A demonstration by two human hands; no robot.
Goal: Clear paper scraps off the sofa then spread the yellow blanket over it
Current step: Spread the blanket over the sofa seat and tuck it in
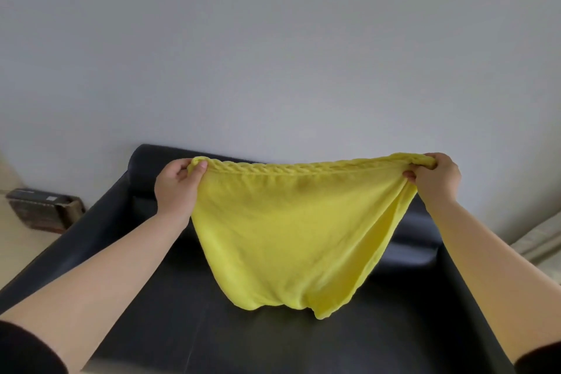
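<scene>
Head view: yellow blanket (291, 231) held up by top edge, stretched between both hands above dark sofa (170, 307). Left hand (177, 188) pinched closed on left corner; right hand (434, 176) clenched on right corner. Lower hem hanging near seat. Brown box (45, 209) seen left of sofa.

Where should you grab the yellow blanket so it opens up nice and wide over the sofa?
By the two ends of its braided top edge, coming from above, as the left hand and right hand do. That edge of the yellow blanket is pulled nearly straight, so the rest hangs open, its bottom touching the sofa seat.
</scene>
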